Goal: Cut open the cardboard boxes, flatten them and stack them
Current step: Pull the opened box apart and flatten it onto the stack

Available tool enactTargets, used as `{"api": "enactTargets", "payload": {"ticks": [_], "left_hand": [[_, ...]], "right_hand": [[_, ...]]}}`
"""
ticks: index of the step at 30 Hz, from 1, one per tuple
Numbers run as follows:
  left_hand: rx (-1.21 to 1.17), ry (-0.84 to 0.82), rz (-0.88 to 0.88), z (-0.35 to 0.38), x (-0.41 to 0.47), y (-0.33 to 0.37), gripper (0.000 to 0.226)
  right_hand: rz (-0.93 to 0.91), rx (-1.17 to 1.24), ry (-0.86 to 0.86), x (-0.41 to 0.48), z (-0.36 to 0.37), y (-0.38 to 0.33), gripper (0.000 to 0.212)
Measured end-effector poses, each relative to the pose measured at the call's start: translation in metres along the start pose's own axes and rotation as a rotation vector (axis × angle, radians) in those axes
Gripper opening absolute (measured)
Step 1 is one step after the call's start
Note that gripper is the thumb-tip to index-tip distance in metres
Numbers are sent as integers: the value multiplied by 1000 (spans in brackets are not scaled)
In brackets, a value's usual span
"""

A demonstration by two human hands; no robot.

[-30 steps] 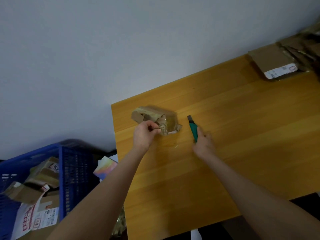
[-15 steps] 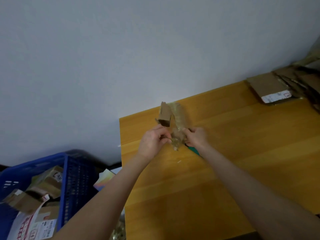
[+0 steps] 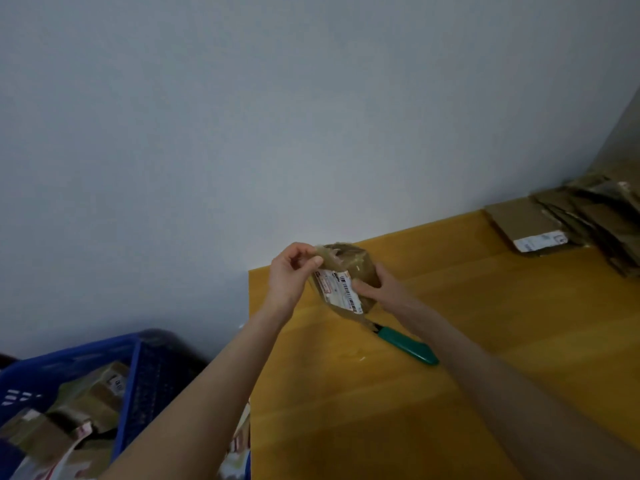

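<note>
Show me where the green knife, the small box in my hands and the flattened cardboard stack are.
green knife [image 3: 407,345]: head view, middle of its green handle.
small box [image 3: 337,289]: head view, on its white shipping label.
flattened cardboard stack [image 3: 519,218]: head view, bare brown face of the front sheet.

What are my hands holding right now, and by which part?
The small cardboard box: left hand pinches its upper left edge, right hand grips its right side.
</note>
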State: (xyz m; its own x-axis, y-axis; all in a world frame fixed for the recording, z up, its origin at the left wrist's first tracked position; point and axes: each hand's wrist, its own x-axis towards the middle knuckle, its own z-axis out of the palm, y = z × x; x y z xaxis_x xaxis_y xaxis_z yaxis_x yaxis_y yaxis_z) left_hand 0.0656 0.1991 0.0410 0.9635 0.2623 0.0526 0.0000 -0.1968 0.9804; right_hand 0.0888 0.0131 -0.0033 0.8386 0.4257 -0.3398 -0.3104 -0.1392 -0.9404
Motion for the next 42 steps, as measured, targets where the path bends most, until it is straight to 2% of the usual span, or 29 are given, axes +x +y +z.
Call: {"api": "enactTargets", "payload": {"ticks": [2, 3, 6, 8, 10, 12, 14, 18, 20, 23, 25, 27, 30, 32, 34, 39, 42], "left_hand": [[-8, 2, 5, 0, 2, 4, 21], [-12, -10, 2, 0, 3, 6, 20], [58, -14, 53, 3, 4, 12, 19], [294, 4, 149, 3, 4, 14, 21], [463, 2, 209, 5, 4, 16, 47], [415, 82, 194, 6, 5, 23, 77], [462, 143, 203, 1, 12, 30, 95], [740, -80, 153, -11, 25, 35, 125], [593, -83, 8, -15, 27, 33, 131], [134, -81, -296, -20, 19, 27, 130], [-1, -126, -413, -21, 13, 20, 122], [-79, -155, -445, -20, 10, 16, 109], [-109, -177, -418, -17, 10, 14, 87], [-138, -179, -423, -18, 12, 10, 72], [-136, -160, -446, -21, 13, 3, 60], [-89, -113, -471, -18, 10, -11, 63], [-25, 26, -462, -21, 8, -23, 71]], "right_hand": [[-71, -121, 34, 0, 3, -5, 86], [-100, -164, 82, 0, 5, -7, 91], [-161, -226, 238, -1, 3, -13, 78], [-187, -242, 262, -2, 2, -18, 65], [-224, -272, 307, -3, 1, -25, 58], [-246, -282, 361, -4, -1, -31, 59], [-266, -266, 371, -8, -7, -35, 57], [-312, -210, 248, -19, -18, -42, 50], [-315, -114, 203, -21, -21, -47, 49], [-309, 103, 160, -26, -25, -54, 47], [-271, 166, 103, -29, -28, -55, 48], [-188, 207, 67, -30, -28, -51, 47], [-42, 311, 43, -28, -28, -42, 42], [-7, 347, 20, -29, -28, -40, 51], [6, 357, 23, -29, -29, -39, 47], [29, 373, 91, -22, -26, -30, 49], [57, 408, 229, -15, -24, -21, 41]]}}
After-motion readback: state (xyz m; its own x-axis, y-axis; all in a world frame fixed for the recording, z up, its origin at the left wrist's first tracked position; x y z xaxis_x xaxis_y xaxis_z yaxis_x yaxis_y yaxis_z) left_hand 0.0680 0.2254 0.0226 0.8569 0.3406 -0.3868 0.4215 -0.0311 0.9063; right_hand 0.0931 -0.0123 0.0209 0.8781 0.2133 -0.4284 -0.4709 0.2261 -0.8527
